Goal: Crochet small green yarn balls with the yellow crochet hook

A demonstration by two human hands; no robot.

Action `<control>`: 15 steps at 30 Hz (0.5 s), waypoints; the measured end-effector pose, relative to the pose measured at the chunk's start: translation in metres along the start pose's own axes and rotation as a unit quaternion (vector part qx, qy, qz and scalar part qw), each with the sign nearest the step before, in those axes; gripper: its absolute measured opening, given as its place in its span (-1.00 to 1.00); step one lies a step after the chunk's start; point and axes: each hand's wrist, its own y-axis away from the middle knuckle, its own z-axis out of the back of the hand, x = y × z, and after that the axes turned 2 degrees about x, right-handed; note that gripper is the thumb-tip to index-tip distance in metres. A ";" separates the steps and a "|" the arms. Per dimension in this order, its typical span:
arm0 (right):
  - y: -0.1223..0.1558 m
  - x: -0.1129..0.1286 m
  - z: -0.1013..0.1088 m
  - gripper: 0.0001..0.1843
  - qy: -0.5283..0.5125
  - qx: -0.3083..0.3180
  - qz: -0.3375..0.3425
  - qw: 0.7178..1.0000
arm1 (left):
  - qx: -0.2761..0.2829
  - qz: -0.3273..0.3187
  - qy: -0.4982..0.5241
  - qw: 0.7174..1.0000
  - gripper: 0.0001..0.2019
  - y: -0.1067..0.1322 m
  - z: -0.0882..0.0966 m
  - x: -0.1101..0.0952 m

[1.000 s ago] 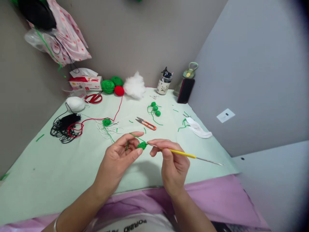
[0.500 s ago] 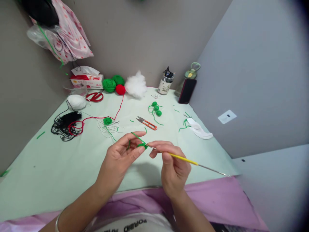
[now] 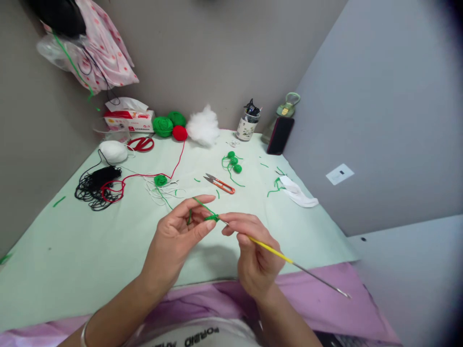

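Between the thumb and fingers of my left hand [image 3: 181, 233] is a small green crochet piece [image 3: 211, 218]. Green yarn [image 3: 204, 206] runs over my raised left index finger down to that piece. My right hand [image 3: 258, 250] grips a crochet hook [image 3: 271, 249] with a yellow handle and a bare metal end that points down to the right. The hook's working tip meets the green piece, partly hidden by my right fingertips. A small green yarn ball [image 3: 160, 180] lies beyond my left hand, its strand trailing toward that hand.
Orange thread snips [image 3: 219, 183] and several small green balls [image 3: 234, 161] lie beyond my hands. Black yarn [image 3: 97, 185], white yarn [image 3: 113, 151] and red scissors [image 3: 141, 144] are at left. White stuffing [image 3: 203, 126], a pen cup [image 3: 248, 124] and a phone [image 3: 280, 136] stand along the back.
The hook has tilted: its free metal end has swung downward while its tip stays at the green piece. My right hand has shifted slightly left; my left hand barely differs.
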 end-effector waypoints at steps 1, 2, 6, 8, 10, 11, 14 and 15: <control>0.001 -0.001 0.000 -0.65 0.026 0.003 0.004 1.000 | -0.001 0.003 0.011 1.000 -0.68 0.001 -0.002 0.000; 0.002 -0.002 -0.001 -0.66 0.069 0.007 0.016 0.997 | -0.002 0.009 0.026 1.000 -0.65 0.001 -0.004 -0.001; 0.006 -0.009 -0.004 -0.60 0.251 0.013 0.107 0.962 | 0.025 0.101 0.132 0.986 -0.58 0.002 -0.010 -0.005; 0.005 -0.010 -0.004 -0.60 0.221 0.004 0.105 0.970 | 0.047 0.156 0.182 0.970 -0.60 0.000 -0.009 -0.008; 0.001 -0.007 -0.002 -0.66 0.123 -0.011 0.038 0.992 | 0.047 0.171 0.208 0.962 -0.63 -0.002 -0.005 -0.010; -0.002 -0.005 -0.001 -0.69 0.065 -0.024 -0.009 0.998 | 0.040 0.164 0.213 0.962 -0.65 -0.003 -0.003 -0.011; -0.012 0.001 0.000 -0.76 -0.086 -0.067 -0.115 0.987 | 0.032 0.142 0.198 0.969 -0.69 -0.004 0.000 -0.013; -0.014 0.002 -0.001 -0.78 -0.118 -0.069 -0.130 0.982 | 0.038 0.139 0.187 0.972 -0.69 -0.003 -0.001 -0.013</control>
